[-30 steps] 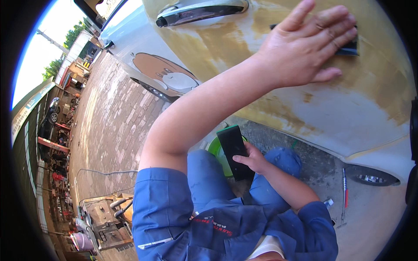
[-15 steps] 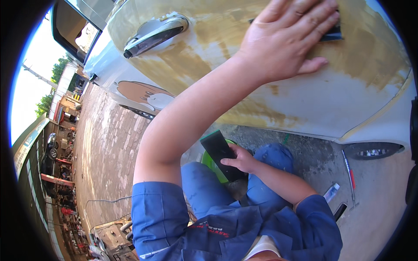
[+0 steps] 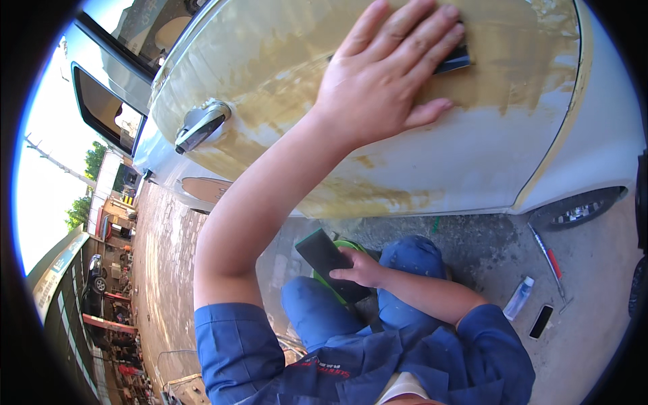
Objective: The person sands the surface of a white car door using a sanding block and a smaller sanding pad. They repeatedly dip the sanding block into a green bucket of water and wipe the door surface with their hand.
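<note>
My left hand (image 3: 378,84) lies against the car door (image 3: 439,169), whose pale surface has broad patches of tan filler. Under its palm and stretched fingers it presses a sheet of dark sandpaper (image 3: 453,61); only edges of the sheet show on either side. Lower down, between my knees, my right hand (image 3: 358,266) is closed around a dark flat rectangular pad (image 3: 324,255) with a green edge. The thumb rests on the pad's top face. Behind that pad, a bright green container (image 3: 347,244) is partly hidden.
The door handle (image 3: 202,125) stands out left of my left arm. On the ground at right lie a clear bottle (image 3: 518,297), a phone (image 3: 541,322) and a thin rod with a red grip (image 3: 553,263), near the car's wheel (image 3: 577,208). A workshop fills the far left.
The view has shifted, so the door and left hand appear further left. The pad in my right hand leans more to the left. Both hands keep their hold.
</note>
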`<state>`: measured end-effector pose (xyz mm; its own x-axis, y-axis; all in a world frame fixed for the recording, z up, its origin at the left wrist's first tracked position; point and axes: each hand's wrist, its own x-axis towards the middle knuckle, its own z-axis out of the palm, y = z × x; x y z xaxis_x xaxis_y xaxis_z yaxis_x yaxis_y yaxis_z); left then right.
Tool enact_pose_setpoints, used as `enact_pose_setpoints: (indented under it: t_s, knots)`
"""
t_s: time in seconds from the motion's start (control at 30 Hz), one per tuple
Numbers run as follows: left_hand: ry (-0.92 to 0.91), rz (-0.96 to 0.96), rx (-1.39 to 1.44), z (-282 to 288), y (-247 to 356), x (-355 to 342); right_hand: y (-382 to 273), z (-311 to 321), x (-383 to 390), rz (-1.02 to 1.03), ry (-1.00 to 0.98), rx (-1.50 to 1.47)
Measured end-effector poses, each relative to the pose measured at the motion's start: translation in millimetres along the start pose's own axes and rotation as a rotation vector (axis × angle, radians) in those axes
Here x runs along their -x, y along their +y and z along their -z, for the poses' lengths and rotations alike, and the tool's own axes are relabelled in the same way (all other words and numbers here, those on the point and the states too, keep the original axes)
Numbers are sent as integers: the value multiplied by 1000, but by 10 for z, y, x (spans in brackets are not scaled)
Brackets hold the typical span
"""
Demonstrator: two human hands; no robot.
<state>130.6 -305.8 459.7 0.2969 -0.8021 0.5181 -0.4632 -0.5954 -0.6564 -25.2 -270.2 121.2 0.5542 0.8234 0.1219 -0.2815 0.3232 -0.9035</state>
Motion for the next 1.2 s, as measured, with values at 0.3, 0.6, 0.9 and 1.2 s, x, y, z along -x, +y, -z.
enact_pose_setpoints:
  t_s: [0.3, 0.6, 0.9, 1.2]
  knots:
    - [-192, 88, -99, 239, -207, 168, -23, 1, 58, 24, 19, -106]
    - [12, -252, 22, -159, 329, -974, -101, 29, 87, 78, 23, -125]
    - [-272, 148, -81, 393, -79, -160, -155, 47, 200, 84, 16, -46]
    - [-137, -93, -92, -23, 83, -400, -140, 59, 255, 130, 19, -130]
